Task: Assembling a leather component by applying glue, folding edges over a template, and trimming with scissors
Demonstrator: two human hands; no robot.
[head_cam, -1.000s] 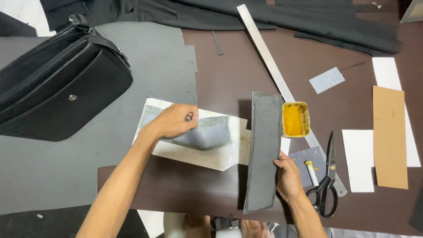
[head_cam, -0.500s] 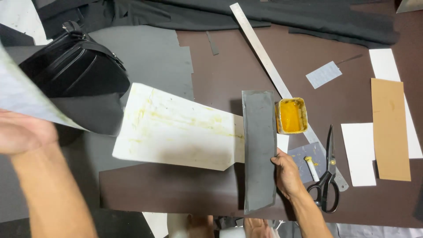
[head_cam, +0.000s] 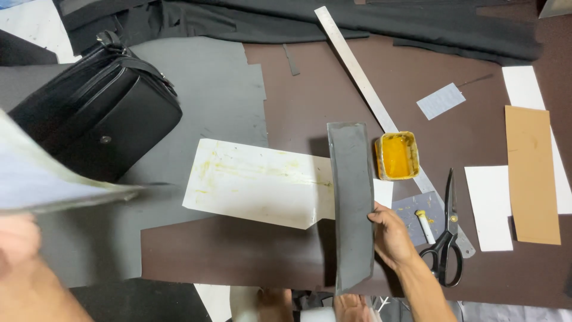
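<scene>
My right hand (head_cam: 390, 235) grips the right edge of a long dark grey strip (head_cam: 351, 203) that stands upright over the brown table. My left hand (head_cam: 18, 244), blurred at the far left edge, holds up a pale sheet (head_cam: 53, 179) close to the camera. A white sheet with yellow glue stains (head_cam: 256, 182) lies flat just left of the grey strip. An open tub of yellow glue (head_cam: 397, 156) sits right of the strip's top.
A black bag (head_cam: 95, 107) rests on grey material (head_cam: 220, 89) at the left. A metal ruler (head_cam: 369, 89) runs diagonally. Black scissors (head_cam: 445, 238), a small white tube (head_cam: 425, 225), white cards (head_cam: 491, 206) and a tan strip (head_cam: 532, 173) lie to the right. Dark cloth (head_cam: 357, 24) covers the far edge.
My left hand lifted a sheet off the white stained sheet and carried it left and up toward the camera. The right hand kept hold of the grey strip.
</scene>
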